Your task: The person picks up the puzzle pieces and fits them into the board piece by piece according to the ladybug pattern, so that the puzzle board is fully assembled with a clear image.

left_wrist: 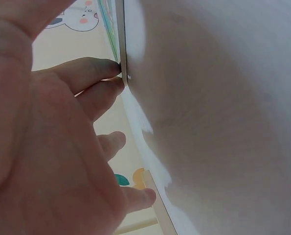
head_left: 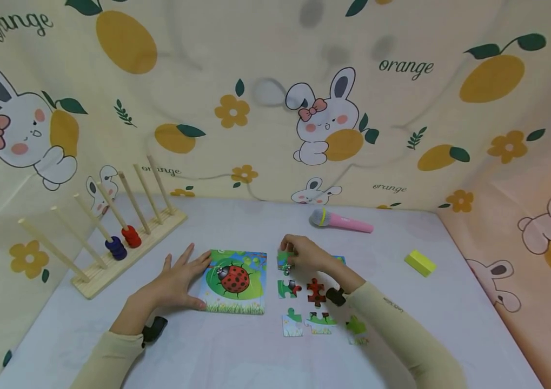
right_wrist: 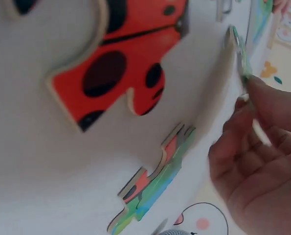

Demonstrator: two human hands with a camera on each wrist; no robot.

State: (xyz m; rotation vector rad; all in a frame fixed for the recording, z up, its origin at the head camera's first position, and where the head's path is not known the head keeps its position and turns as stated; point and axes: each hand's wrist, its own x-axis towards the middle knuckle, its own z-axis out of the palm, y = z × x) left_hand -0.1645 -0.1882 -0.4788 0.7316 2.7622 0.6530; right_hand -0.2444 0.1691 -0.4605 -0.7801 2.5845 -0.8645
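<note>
My left hand point(head_left: 173, 283) lies at the left edge of a square ladybug picture board point(head_left: 251, 309), fingers spread. In the left wrist view, two fingertips of the left hand point(left_wrist: 62, 142) touch the board's thin edge point(left_wrist: 121, 39). To the right of the board, my right hand point(head_left: 306, 254) pinches a green jigsaw piece point(head_left: 284, 261) between thumb and fingers. The right wrist view shows that piece point(right_wrist: 240, 54) tilted up, seen nearly edge-on. Below lie a red spotted piece point(head_left: 316, 292), a green-and-red piece point(head_left: 286, 289) and several others, one partly hidden behind the right wrist.
A wooden peg rack point(head_left: 134, 248) with blue rings point(head_left: 116, 248) and red rings point(head_left: 131, 236) stands at the left. Behind the right hand lies a pink toy microphone point(head_left: 343, 221). A yellow block point(head_left: 420, 263) sits farther right. Patterned cloth walls border the white table point(head_left: 236, 351).
</note>
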